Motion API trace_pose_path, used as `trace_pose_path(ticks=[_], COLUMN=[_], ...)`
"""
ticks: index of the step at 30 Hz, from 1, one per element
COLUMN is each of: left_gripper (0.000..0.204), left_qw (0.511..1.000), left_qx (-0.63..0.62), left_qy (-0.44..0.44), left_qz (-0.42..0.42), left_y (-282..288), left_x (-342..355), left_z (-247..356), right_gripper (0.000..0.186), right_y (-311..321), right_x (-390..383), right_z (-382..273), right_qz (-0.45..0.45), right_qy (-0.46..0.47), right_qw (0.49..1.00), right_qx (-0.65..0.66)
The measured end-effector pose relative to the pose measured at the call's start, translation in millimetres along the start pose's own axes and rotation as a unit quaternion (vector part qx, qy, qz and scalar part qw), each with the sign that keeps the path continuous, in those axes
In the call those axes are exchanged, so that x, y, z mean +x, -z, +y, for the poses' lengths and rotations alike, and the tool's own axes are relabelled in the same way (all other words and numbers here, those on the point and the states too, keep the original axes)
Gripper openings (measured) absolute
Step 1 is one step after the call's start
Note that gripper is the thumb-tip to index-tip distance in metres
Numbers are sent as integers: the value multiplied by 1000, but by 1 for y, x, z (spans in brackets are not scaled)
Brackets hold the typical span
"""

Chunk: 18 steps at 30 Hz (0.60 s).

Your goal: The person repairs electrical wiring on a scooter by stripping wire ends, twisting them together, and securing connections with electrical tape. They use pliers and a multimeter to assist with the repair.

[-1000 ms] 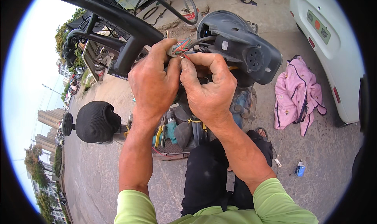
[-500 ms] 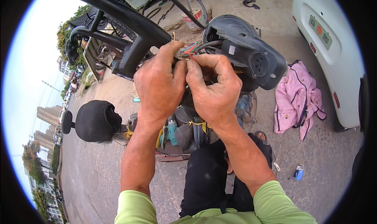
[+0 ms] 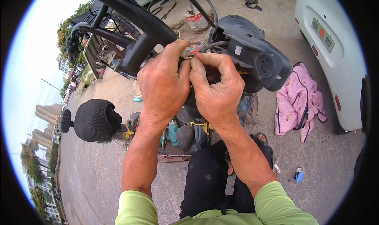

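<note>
- Red, green and blue strands showed among the wires (image 3: 196, 47) in the upper middle of the frame, bunched so tightly at the fingertips that their ends could not be told apart.
- The left hand (image 3: 164, 83) had its grip closed, thumb against forefinger, on a pale connector (image 3: 183, 52); the fingers hid most of it. It was probably pinched to keep the wires from swinging loose.
- The right hand (image 3: 219, 85) had its grip closed too, its thumb and forefinger tips on a red wire (image 3: 194, 56), likely because so thin a strand could be steered only by the very tips.
- Both hands nearly touched, seemingly because the strands offered little slack and each needed the other's support.
- The forearms rose from the lower edge and converged, bringing the work to upper middle, where it could be watched from above.
- The black shell (image 3: 248, 61), right of the wires, stood just beside the right hand; a dark cable ran between them, which perhaps limited how far the bundle could be drawn.
- The black frame (image 3: 154, 33) slanted from upper left toward the left hand, leaving a gap for the fingers.
- Below the wrists, a teal tool (image 3: 172, 133) lay on the footboard (image 3: 167, 156), presumably for easy reach.
- The pink jacket (image 3: 298, 98), at right, and the blue box (image 3: 299, 175), at lower right, lay on the ground, well apart from the hands and out of their way.
</note>
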<state>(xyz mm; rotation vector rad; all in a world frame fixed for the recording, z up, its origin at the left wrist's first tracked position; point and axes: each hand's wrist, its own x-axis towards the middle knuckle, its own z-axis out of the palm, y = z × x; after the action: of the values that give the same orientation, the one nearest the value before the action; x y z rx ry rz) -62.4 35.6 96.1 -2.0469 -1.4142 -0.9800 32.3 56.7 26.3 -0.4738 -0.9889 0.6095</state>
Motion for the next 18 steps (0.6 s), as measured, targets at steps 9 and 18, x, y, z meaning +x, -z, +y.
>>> trace_pose_path(ticks=[9,18], left_gripper=[28,35], left_qw=[1000,999], left_qx=[-2,15], left_qy=[-5,-20], left_qz=[3,23], left_y=[1,0], left_x=[0,-1], left_z=[2,5], right_gripper=[15,19], right_y=[1,12], right_x=[0,-11], right_z=[-1,-11], right_qz=[3,5], right_qy=[7,-116], right_qw=[1000,969], right_qx=[-6,216])
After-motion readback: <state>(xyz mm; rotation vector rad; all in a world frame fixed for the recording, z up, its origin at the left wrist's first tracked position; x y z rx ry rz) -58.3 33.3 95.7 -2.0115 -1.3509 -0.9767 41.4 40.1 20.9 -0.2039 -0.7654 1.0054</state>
